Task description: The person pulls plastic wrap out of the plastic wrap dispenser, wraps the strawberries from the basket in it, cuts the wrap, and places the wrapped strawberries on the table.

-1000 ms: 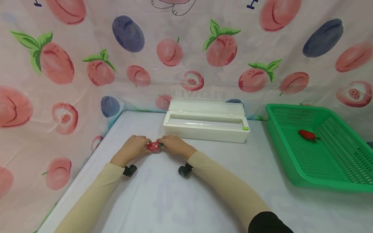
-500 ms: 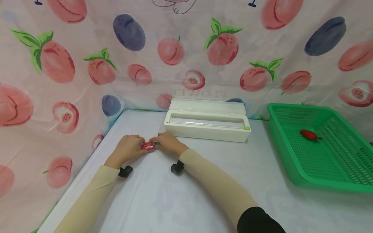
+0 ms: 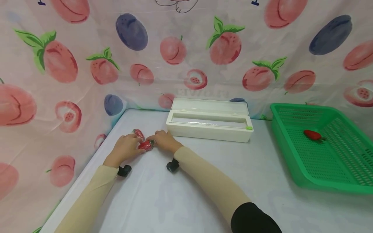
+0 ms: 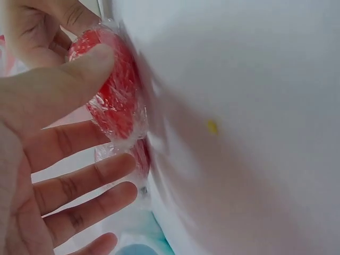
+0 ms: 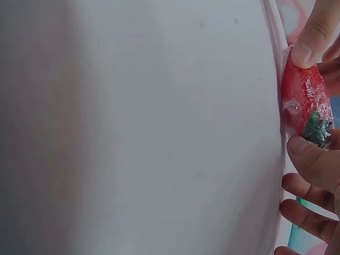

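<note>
A red strawberry-like fruit (image 3: 145, 145) with a green leafy cap, wrapped in clear plastic film, lies on the white table between both hands. My left hand (image 3: 125, 149) pinches its red end, thumb (image 4: 95, 64) on the near side and the other fingers spread. At the green-capped end my right hand (image 3: 163, 140) holds it between thumb (image 5: 311, 156) and fingers, which the fruit partly hides. A second film-wrapped red piece (image 3: 139, 134) lies just beyond the left fingers, partly covered by them in the left wrist view.
Behind the hands stands a white plastic-wrap dispenser (image 3: 208, 132), its lid up and a film roll inside. At right a green basket (image 3: 294, 161) contains one red fruit (image 3: 312, 135) with a stem. A fruit-print curtain (image 3: 175, 77) hangs along the back and left.
Both hands have shifted left with the wrapped fruit. The second wrapped piece, hidden before, now shows beyond the left fingers. Dispenser and basket stay put.
</note>
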`<act>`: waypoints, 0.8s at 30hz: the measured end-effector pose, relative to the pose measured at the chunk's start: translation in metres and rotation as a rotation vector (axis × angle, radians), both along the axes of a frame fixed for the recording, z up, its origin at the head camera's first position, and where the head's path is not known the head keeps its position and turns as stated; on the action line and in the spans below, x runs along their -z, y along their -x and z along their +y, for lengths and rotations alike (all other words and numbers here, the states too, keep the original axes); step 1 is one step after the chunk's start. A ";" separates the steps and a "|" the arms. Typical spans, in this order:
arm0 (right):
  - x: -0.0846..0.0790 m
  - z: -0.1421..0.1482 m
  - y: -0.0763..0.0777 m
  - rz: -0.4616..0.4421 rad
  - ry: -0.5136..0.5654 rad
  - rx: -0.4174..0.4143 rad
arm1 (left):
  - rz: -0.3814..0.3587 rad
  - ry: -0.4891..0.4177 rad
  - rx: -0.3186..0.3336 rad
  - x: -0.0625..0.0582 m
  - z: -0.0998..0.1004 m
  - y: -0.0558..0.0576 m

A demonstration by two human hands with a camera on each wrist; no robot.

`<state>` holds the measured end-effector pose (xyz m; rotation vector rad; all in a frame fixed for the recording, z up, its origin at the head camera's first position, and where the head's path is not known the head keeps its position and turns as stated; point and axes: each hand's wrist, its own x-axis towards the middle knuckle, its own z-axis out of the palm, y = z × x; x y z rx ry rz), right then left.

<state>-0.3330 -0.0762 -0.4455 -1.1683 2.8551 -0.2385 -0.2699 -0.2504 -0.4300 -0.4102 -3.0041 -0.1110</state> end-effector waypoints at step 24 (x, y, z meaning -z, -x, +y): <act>0.002 0.007 -0.003 -0.066 0.064 -0.019 | -0.122 -0.090 0.019 -0.006 -0.004 -0.004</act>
